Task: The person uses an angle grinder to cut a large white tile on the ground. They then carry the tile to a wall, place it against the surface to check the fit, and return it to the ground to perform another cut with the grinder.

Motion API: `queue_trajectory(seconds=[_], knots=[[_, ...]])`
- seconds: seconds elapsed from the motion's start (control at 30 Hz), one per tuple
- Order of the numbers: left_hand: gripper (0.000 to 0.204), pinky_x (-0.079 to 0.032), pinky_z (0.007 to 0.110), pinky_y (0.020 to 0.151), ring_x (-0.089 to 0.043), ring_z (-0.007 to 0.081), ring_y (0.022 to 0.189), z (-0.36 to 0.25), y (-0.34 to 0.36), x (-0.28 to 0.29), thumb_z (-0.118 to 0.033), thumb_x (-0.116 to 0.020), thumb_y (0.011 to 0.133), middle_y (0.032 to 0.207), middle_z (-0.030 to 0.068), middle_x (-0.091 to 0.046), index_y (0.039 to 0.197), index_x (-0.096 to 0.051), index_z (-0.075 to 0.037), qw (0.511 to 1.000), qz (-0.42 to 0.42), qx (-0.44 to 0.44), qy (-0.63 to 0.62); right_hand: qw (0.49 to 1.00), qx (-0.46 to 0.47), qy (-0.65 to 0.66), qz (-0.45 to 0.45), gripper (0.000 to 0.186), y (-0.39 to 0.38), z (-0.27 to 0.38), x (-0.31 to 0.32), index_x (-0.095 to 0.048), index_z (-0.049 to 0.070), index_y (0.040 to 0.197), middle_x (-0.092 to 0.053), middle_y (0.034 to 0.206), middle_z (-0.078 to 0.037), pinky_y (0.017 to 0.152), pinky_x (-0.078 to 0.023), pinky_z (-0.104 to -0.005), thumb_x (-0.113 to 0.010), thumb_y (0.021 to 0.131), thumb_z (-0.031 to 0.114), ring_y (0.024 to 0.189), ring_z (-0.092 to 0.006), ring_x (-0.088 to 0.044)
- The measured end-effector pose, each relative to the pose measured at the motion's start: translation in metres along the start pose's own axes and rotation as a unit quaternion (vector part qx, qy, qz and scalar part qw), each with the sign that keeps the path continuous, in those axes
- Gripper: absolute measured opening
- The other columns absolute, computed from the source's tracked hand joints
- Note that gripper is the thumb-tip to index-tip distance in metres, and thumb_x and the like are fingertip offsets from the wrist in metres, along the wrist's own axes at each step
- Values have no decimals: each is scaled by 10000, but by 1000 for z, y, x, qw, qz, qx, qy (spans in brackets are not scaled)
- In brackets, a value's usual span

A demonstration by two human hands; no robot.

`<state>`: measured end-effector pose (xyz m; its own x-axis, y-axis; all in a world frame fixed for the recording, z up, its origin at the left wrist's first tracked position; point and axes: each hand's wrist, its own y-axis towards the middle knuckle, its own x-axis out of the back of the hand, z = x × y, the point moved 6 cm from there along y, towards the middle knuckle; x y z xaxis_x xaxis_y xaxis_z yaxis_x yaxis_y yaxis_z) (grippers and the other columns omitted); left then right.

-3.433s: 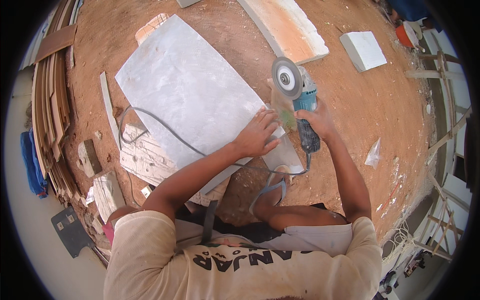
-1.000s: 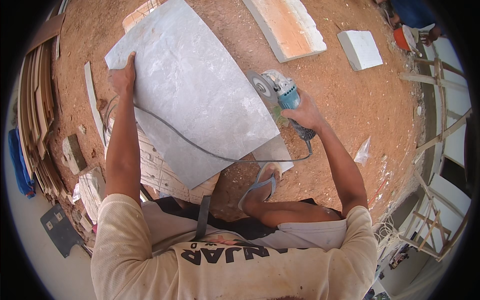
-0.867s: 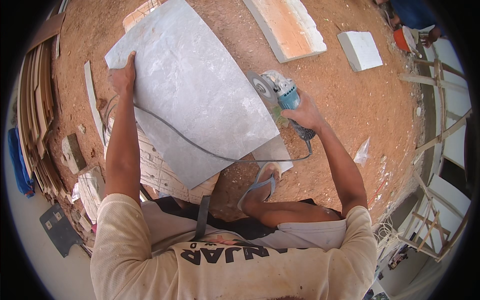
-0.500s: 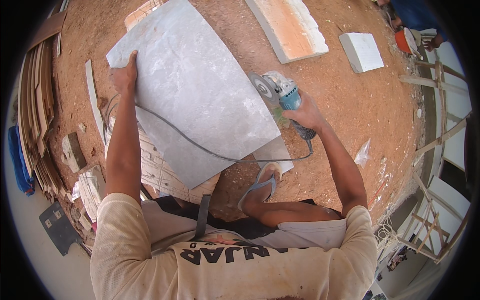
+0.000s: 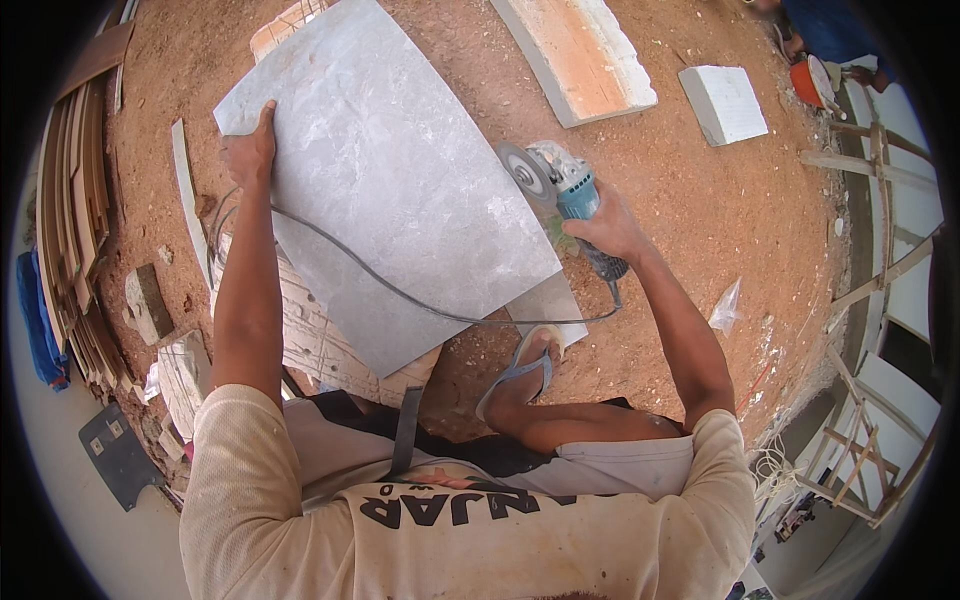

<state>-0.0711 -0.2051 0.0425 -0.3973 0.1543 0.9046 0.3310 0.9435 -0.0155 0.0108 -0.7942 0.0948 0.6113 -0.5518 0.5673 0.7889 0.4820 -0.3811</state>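
Note:
A large grey marbled tile (image 5: 390,190) lies before me, propped on pale scored blocks (image 5: 325,340). My left hand (image 5: 250,150) grips the tile's left edge, the thumb on top and the other fingers hidden beneath. In my right hand (image 5: 612,225) is a teal angle grinder (image 5: 577,195), its disc (image 5: 525,172) right beside the tile's right edge; whether it touches I cannot tell. The grinder's dark cord (image 5: 370,275) runs across the tile toward my left forearm. A smaller grey tile piece (image 5: 550,305) shows under the near right corner, close to my sandalled foot (image 5: 530,370).
Beyond the tile lie a long white-and-orange block (image 5: 580,60) and a smaller white block (image 5: 722,104) on the reddish dirt. Brown boards (image 5: 75,210) are stacked at left. At right stands a wooden frame (image 5: 870,270); another person (image 5: 835,30) is at the far right beside an orange bucket (image 5: 810,83).
My right hand and the grinder have shifted very slightly to the left. My left hand and the large tile stay where they were.

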Motion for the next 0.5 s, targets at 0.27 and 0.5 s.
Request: queue_trajectory(seconds=[0.27, 0.5], knots=[[1325, -421, 510, 1111, -484, 453, 1350, 2, 3, -2, -880, -690, 653, 1452, 332, -455, 1456, -378, 127, 1000, -3, 5, 1, 1000, -4, -2, -4, 776, 3, -7, -3, -608, -52, 1271, -710, 1141, -258, 950, -526, -431, -815, 621, 318, 1082, -376, -691], [1328, -426, 526, 1102, -496, 473, 1335, 0, 1, -2, -875, -695, 653, 1453, 340, -448, 1461, -372, 128, 1000, 0, 5, -1, 1000, 1, -5, -1, 794, 5, -9, -5, -603, -51, 1282, -709, 1141, -250, 947, -529, -432, -812, 619, 334, 1070, -374, -694]])
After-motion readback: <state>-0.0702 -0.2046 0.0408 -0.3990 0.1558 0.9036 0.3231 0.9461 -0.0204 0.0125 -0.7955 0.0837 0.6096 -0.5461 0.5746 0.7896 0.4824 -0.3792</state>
